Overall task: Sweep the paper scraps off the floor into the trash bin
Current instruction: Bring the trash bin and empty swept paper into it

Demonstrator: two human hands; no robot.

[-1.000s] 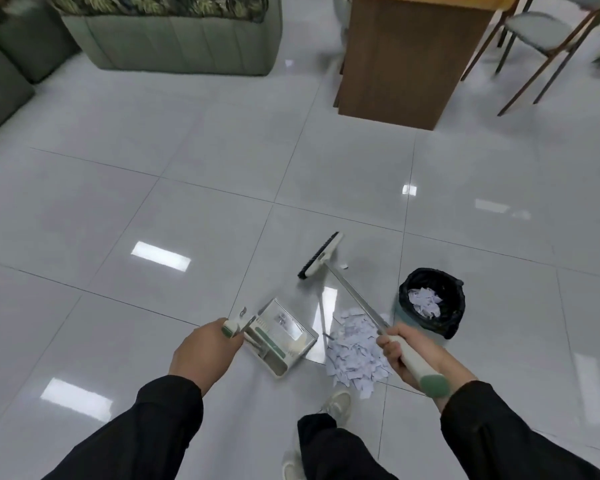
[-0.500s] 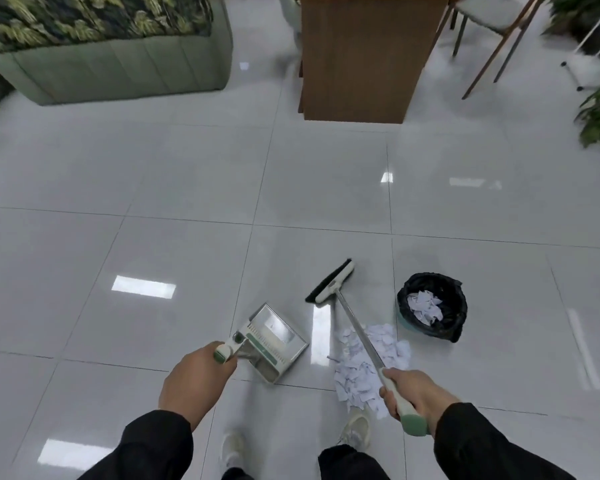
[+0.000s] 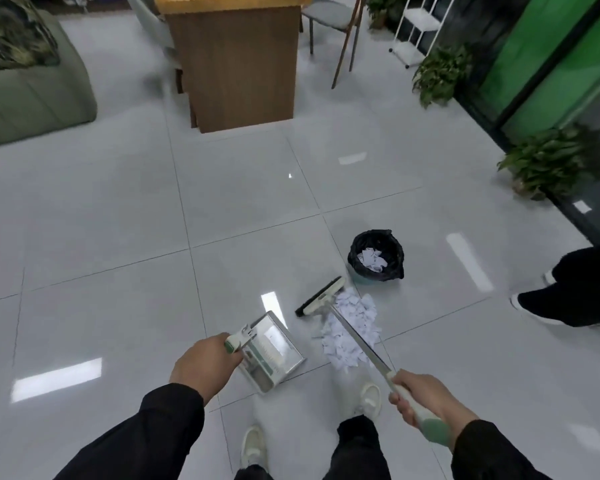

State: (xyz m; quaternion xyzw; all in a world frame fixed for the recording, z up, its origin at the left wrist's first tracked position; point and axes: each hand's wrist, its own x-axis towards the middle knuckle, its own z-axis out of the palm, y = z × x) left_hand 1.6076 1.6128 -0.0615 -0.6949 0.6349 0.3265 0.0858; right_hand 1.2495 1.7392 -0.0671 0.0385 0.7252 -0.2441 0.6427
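A heap of white paper scraps (image 3: 355,330) lies on the grey tiled floor just in front of my feet. My right hand (image 3: 426,400) grips the pale green handle of a broom (image 3: 321,296), whose black-bristled head rests at the far left edge of the heap. My left hand (image 3: 205,363) holds the handle of a metal dustpan (image 3: 274,348), which sits on the floor left of the heap. A small trash bin (image 3: 376,256) with a black liner stands beyond the heap and holds some white scraps.
Another person's dark trouser leg and shoe (image 3: 568,296) stand at the right. A wooden cabinet (image 3: 236,60) and a chair (image 3: 333,15) are ahead, a green sofa (image 3: 32,88) at far left, potted plants (image 3: 541,161) along the right wall.
The view has swung to the right, bringing the plants and the other person into sight. The broom head has come closer to the paper heap, near the bin.
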